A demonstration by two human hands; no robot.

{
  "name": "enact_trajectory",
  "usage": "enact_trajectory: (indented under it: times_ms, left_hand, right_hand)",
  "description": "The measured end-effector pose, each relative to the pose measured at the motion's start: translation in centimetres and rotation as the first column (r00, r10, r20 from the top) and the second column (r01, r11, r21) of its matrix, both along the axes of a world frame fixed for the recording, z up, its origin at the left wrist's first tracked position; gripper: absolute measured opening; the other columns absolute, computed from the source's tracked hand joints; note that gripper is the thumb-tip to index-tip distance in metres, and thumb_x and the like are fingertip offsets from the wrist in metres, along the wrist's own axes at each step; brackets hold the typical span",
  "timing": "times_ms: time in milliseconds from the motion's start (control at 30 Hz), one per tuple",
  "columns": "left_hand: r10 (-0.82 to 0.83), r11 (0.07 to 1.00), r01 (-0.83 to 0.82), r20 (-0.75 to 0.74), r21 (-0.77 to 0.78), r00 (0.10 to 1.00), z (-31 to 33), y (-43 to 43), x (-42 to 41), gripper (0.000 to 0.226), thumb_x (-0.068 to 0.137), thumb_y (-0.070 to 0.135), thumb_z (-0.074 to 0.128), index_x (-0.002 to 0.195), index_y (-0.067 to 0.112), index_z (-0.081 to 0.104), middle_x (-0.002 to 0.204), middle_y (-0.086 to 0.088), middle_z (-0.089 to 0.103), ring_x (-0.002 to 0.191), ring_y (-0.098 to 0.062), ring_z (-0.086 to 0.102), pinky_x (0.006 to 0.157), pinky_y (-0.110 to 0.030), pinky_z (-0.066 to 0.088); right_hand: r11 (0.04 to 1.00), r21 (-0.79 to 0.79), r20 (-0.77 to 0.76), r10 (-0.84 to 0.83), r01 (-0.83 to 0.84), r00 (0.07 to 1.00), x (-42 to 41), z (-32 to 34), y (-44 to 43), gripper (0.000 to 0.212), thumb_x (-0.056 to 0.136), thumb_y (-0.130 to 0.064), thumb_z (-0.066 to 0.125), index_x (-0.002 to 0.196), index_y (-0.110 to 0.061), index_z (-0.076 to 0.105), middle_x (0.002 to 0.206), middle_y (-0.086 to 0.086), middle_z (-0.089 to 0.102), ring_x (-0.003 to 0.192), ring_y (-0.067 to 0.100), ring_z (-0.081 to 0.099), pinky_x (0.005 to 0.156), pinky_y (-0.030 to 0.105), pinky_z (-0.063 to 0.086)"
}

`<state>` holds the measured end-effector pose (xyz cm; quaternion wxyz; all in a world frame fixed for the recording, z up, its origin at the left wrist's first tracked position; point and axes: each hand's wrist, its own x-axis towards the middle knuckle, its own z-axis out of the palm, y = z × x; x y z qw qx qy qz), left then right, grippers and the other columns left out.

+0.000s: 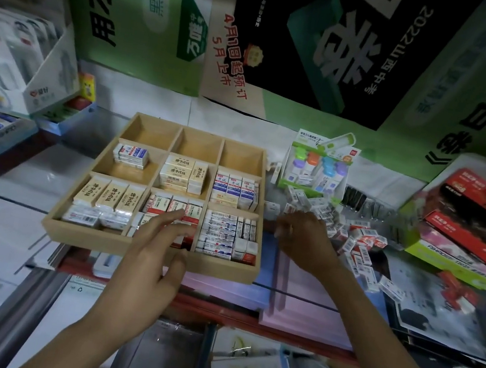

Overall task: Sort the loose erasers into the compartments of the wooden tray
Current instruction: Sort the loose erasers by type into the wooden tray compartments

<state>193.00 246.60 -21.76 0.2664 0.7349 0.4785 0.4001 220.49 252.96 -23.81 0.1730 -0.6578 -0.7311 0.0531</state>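
A wooden tray [77, 231] with nine compartments sits on the counter. Its three back compartments hold nothing; the other six hold boxed erasers sorted by kind. My left hand [161, 234] hovers flat over the front middle compartment of red-and-white erasers [178, 205], fingers spread and nothing held. My right hand [302, 240] rests just right of the tray at the edge of the pile of loose erasers [353, 241], fingers curled down; whether it holds one is hidden.
A green display stand of capped erasers [316, 169] stands behind the pile. Red and green boxes [462, 229] lie at the right, white display boxes [16, 65] at the left. Posters line the wall behind. Pink sheets [250, 292] lie under the tray's front.
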Motion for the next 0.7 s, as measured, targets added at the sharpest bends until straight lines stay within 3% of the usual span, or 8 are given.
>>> enact_trajectory:
  times_ms: [67, 133, 200, 267, 433, 500, 600, 700]
  left_hand:
    - [-0.018, 1.000, 0.018, 0.027, 0.003, 0.999, 0.3, 0.2, 0.3, 0.050, 0.083, -0.008, 0.055, 0.112, 0.033, 0.051, 0.125, 0.018, 0.045, 0.117, 0.016, 0.034, 0.091, 0.005, 0.021]
    - [-0.025, 1.000, 0.024, 0.059, 0.014, 0.998, 0.6, 0.4, 0.8, 0.047, 0.085, -0.002, 0.058, 0.116, 0.033, 0.051, 0.124, 0.016, 0.048, 0.116, 0.013, 0.037, 0.090, 0.004, 0.024]
    - [-0.031, 1.000, 0.031, 0.112, 0.003, 0.993, 1.2, 0.6, 1.5, 0.039, 0.087, 0.015, 0.060, 0.119, 0.035, 0.049, 0.122, 0.020, 0.048, 0.114, 0.018, 0.039, 0.090, 0.004, 0.025]
    - [-0.027, 0.999, 0.032, 0.176, -0.024, 0.984, 1.9, 0.7, 2.0, 0.037, 0.083, 0.033, 0.056, 0.118, 0.040, 0.046, 0.119, 0.027, 0.048, 0.110, 0.021, 0.041, 0.088, 0.003, 0.028]
    - [0.069, 0.998, -0.069, 0.258, -0.008, 0.964, 1.5, 0.6, 1.0, 0.022, 0.089, 0.016, 0.057, 0.105, 0.030, 0.061, 0.093, 0.011, 0.063, 0.087, -0.003, 0.058, 0.071, -0.008, 0.042]
    - [0.113, 0.993, -0.107, 0.217, -0.039, 0.970, 0.7, 0.4, -0.8, 0.027, 0.089, 0.009, 0.058, 0.097, 0.035, 0.061, 0.089, 0.012, 0.064, 0.084, -0.002, 0.059, 0.068, -0.007, 0.041]
    - [0.098, 0.994, -0.093, 0.105, -0.052, 0.990, -0.1, 0.1, -4.2, 0.026, 0.089, 0.011, 0.060, 0.100, 0.034, 0.064, 0.096, 0.017, 0.065, 0.090, 0.002, 0.059, 0.072, -0.006, 0.043]
    - [0.065, 0.998, -0.065, 0.042, -0.009, 0.997, -0.4, 0.2, -7.2, 0.019, 0.090, 0.021, 0.059, 0.106, 0.028, 0.065, 0.102, 0.019, 0.065, 0.094, 0.001, 0.059, 0.076, -0.008, 0.043]
  right_hand:
    - [0.993, -0.007, -0.491, -0.108, 0.120, 0.864, -1.2, 1.5, -0.5, 0.020, 0.084, -0.004, 0.063, 0.102, -0.010, 0.065, 0.091, 0.016, 0.066, 0.084, 0.030, 0.064, 0.076, 0.039, 0.053]
    - [0.975, -0.081, -0.843, -0.177, 0.205, 0.509, -2.8, 3.7, -1.2, 0.011, 0.085, -0.002, 0.061, 0.091, -0.010, 0.065, 0.087, 0.015, 0.067, 0.084, 0.029, 0.065, 0.076, 0.035, 0.054]
    - [0.979, -0.187, -0.965, -0.199, 0.084, 0.172, -4.4, 5.5, -2.0, 0.007, 0.085, -0.004, 0.059, 0.084, -0.007, 0.065, 0.084, 0.011, 0.066, 0.082, 0.023, 0.064, 0.076, 0.028, 0.055]
    - [0.973, -0.191, -0.981, -0.186, -0.130, 0.050, -6.2, 6.7, -3.0, 0.009, 0.080, -0.012, 0.061, 0.084, -0.005, 0.066, 0.081, 0.011, 0.066, 0.077, 0.021, 0.065, 0.071, 0.026, 0.056]
    - [0.939, -0.129, -0.967, -0.048, -0.319, 0.251, -11.3, 6.7, -4.5, 0.018, 0.078, -0.019, 0.063, 0.084, -0.003, 0.068, 0.080, 0.017, 0.068, 0.075, 0.025, 0.063, 0.072, 0.031, 0.055]
    - [0.944, -0.106, -0.900, 0.043, -0.313, 0.433, -12.8, 6.0, -4.3, 0.013, 0.078, -0.017, 0.069, 0.083, -0.005, 0.069, 0.082, 0.010, 0.069, 0.076, 0.019, 0.064, 0.074, 0.031, 0.054]
    - [0.925, -0.061, -0.658, 0.246, -0.376, 0.712, -14.9, 5.7, -3.8, 0.011, 0.077, -0.014, 0.074, 0.087, -0.018, 0.072, 0.084, -0.009, 0.064, 0.080, 0.001, 0.058, 0.072, 0.015, 0.045]
    - [0.842, -0.025, -0.470, 0.465, -0.539, 0.750, -17.3, 6.2, -3.0, 0.020, 0.080, -0.015, 0.071, 0.100, -0.015, 0.072, 0.079, -0.024, 0.051, 0.078, -0.013, 0.052, 0.068, 0.006, 0.038]
